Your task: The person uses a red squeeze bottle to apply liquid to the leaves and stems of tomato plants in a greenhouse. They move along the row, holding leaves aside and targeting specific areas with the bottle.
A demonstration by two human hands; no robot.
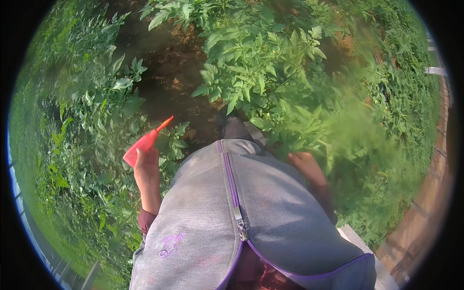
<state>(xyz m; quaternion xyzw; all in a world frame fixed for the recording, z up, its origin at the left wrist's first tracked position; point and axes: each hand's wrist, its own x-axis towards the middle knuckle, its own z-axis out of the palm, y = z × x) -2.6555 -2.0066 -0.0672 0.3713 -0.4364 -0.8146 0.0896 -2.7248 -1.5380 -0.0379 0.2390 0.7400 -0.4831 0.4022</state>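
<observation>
My left hand [146, 166] grips a red plastic squeeze bottle [142, 146] with a thin orange nozzle [165, 123]. The bottle is tilted, its nozzle pointing up and to the right in the picture, above the leaves of the left row. Beside my grey jacket, my right hand [308, 165] hangs low at the edge of the tomato plants [253, 69]. Its fingers look curled; foliage and blur hide whether anything is between them. The nozzle touches no plant that I can make out.
A strip of bare brown soil [174, 61] runs between the leafy rows. My dark shoe [235, 128] stands at its near end. More plants [76, 119] crowd the left side. Out-of-focus foliage [355, 134] is close on the right, with a pale ledge [366, 250] at lower right.
</observation>
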